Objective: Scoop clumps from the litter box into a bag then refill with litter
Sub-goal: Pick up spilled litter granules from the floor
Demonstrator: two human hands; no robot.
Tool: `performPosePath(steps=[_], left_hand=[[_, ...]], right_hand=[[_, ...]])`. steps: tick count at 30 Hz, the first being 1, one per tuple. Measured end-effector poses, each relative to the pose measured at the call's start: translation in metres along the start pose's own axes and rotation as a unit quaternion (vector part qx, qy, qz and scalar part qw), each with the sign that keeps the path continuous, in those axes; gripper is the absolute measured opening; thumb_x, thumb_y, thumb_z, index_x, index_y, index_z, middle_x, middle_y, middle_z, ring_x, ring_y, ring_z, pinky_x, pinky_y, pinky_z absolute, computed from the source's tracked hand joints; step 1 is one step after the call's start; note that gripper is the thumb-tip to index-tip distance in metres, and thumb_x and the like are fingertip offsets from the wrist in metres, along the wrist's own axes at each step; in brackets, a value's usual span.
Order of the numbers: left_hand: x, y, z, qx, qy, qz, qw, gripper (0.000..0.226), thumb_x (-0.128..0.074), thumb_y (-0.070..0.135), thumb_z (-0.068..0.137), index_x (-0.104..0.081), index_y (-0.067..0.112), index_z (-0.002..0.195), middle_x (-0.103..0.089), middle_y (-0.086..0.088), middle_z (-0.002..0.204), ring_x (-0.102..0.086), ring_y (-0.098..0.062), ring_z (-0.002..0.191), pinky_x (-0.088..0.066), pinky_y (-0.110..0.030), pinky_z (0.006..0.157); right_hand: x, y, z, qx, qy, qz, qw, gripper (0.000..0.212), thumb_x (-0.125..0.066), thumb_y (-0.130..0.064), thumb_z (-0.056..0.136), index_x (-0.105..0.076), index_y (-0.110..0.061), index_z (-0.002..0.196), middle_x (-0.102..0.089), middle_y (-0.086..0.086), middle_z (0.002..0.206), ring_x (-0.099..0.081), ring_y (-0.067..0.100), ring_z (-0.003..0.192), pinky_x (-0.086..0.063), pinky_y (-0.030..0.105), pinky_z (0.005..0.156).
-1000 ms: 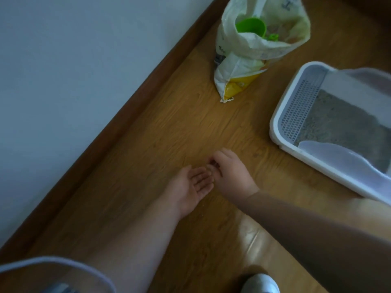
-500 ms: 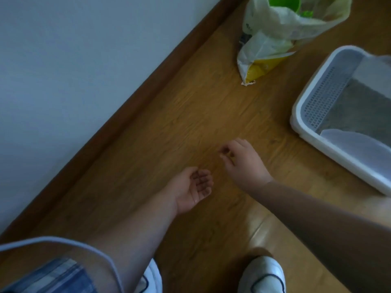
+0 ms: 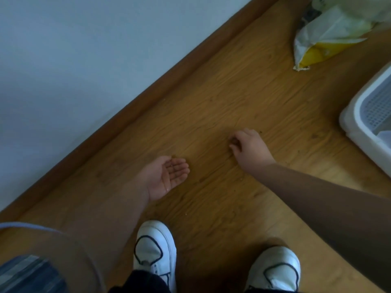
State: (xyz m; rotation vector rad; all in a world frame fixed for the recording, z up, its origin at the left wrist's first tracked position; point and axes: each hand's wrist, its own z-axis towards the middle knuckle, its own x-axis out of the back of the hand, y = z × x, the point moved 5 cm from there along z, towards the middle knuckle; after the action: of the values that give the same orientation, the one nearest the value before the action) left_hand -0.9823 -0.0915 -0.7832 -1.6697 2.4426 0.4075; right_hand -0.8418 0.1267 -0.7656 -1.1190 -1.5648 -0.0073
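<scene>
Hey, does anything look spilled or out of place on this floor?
Yes. Small dark specks, probably stray litter, dot the wooden floor between the right hand and the white litter box. A few also seem to lie on the fingers of the upturned left hand. Nothing looks damaged.

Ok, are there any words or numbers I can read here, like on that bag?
Nothing here can be read.
Litter bag: a dark printed patch near its top, too blurred to read.
Litter box: no label shows.
Shoes: no words show.
</scene>
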Motion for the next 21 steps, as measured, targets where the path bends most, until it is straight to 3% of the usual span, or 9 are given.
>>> performPosePath(steps=[5, 11, 14, 18, 21], left_hand=[[-0.016, -0.015, 0.003, 0.014, -0.023, 0.03, 0.999, 0.043, -0.035, 0.025, 0.107, -0.068, -0.003, 0.099, -0.072, -0.019, 0.091, -0.073, -0.026, 0.081, -0.062, -0.035, 0.069], [-0.047, -0.026, 0.011, 0.04, -0.047, 0.057, 0.996, 0.043, -0.036, 0.027, 0.106, -0.068, -0.002, 0.1, -0.073, -0.017, 0.088, -0.074, -0.025, 0.08, -0.062, -0.034, 0.067], [-0.059, -0.028, 0.012, 0.045, -0.061, 0.06, 0.995, 0.043, -0.036, 0.026, 0.106, -0.068, -0.002, 0.099, -0.073, -0.017, 0.087, -0.073, -0.025, 0.079, -0.062, -0.034, 0.069], [-0.071, -0.033, 0.015, 0.044, -0.066, 0.076, 0.994, 0.043, -0.036, 0.025, 0.106, -0.067, -0.002, 0.097, -0.072, -0.017, 0.086, -0.072, -0.025, 0.079, -0.062, -0.034, 0.071], [-0.074, -0.037, 0.02, 0.051, -0.065, 0.076, 0.994, 0.043, -0.035, 0.025, 0.106, -0.067, -0.002, 0.098, -0.073, -0.017, 0.086, -0.073, -0.025, 0.079, -0.062, -0.035, 0.069]], right_hand=[[-0.005, 0.015, -0.021, 0.025, -0.026, -0.028, 0.999, 0.02, -0.055, -0.009, 0.096, -0.066, -0.016, 0.112, -0.06, -0.001, 0.108, -0.05, 0.02, 0.105, -0.045, 0.035, 0.092], [-0.001, 0.036, -0.05, 0.031, -0.035, -0.032, 0.998, 0.025, -0.055, -0.002, 0.092, -0.068, -0.015, 0.109, -0.062, 0.0, 0.105, -0.052, 0.022, 0.101, -0.047, 0.038, 0.09], [0.008, 0.043, -0.062, 0.024, -0.003, 0.0, 1.0, 0.026, -0.058, 0.001, 0.089, -0.066, -0.012, 0.11, -0.061, 0.002, 0.105, -0.052, 0.02, 0.101, -0.047, 0.035, 0.089], [0.02, 0.061, -0.067, -0.057, 0.066, 0.006, 0.996, 0.024, -0.062, -0.006, 0.09, -0.063, -0.011, 0.113, -0.058, 0.003, 0.107, -0.05, 0.021, 0.102, -0.046, 0.035, 0.09], [0.016, 0.063, -0.067, -0.035, 0.043, -0.053, 0.997, 0.02, -0.064, -0.016, 0.091, -0.065, -0.015, 0.111, -0.061, 0.002, 0.105, -0.052, 0.024, 0.099, -0.046, 0.039, 0.09]])
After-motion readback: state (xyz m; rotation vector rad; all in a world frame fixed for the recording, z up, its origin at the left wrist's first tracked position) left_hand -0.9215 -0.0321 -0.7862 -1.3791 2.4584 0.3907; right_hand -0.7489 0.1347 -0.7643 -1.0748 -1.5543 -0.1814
